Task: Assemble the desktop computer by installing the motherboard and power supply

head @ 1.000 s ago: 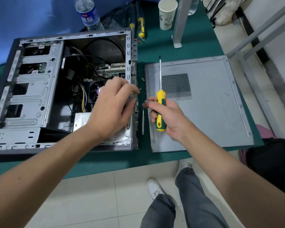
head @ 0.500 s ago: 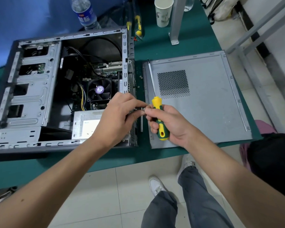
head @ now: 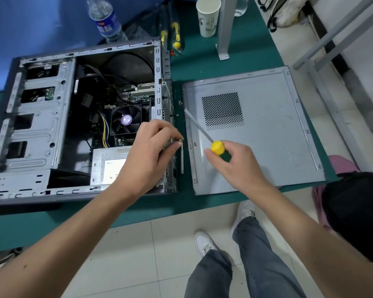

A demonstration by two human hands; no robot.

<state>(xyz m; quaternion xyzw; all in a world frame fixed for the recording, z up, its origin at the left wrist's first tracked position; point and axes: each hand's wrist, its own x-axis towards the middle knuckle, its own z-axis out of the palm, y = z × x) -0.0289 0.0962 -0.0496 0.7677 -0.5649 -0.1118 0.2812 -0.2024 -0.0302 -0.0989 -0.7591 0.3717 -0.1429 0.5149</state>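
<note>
power supply sat in case near corner. left hand pinched screw at rear panel, right hand gripped screwdriver. guessing fastening step; next needed tip seated in screw.

Both bare forearms extend forward over the near edge of the surface. Left hand: palm down, fingers curled, thumb and forefinger tips pinched together on a small item, too small to identify. Right hand: fingers wrapped round a handle, knuckles up, wrist bent slightly inward.
</note>
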